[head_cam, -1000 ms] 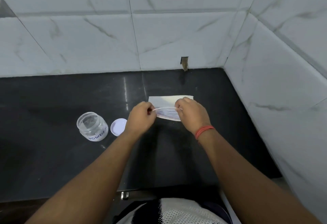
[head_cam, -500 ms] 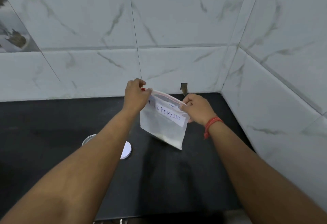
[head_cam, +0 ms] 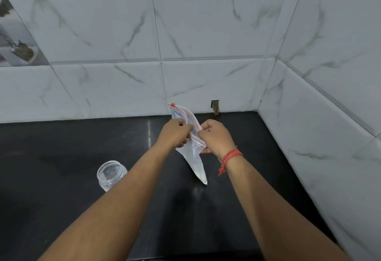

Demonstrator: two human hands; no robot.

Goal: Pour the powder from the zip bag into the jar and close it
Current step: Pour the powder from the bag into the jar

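Note:
A clear zip bag (head_cam: 195, 162) with white powder and a red zip strip hangs above the black counter (head_cam: 61, 157), turned edge-on, one bottom corner pointing down. My left hand (head_cam: 175, 133) pinches one side of its mouth. My right hand (head_cam: 216, 135), with a red thread on the wrist, pinches the other side, and the two lips are slightly parted. An open clear jar (head_cam: 110, 174) stands on the counter to the left, partly behind my left forearm. Its white lid is hidden by that forearm.
White marble-look tiled walls (head_cam: 206, 34) close the counter at the back and on the right, forming a corner. A small dark notch (head_cam: 214, 106) sits at the wall's base behind the bag. The counter's front edge lies just below my forearms.
The bag went from lying on the counter to being held up between both hands. It has now turned edge-on and my hands have come close together at its mouth.

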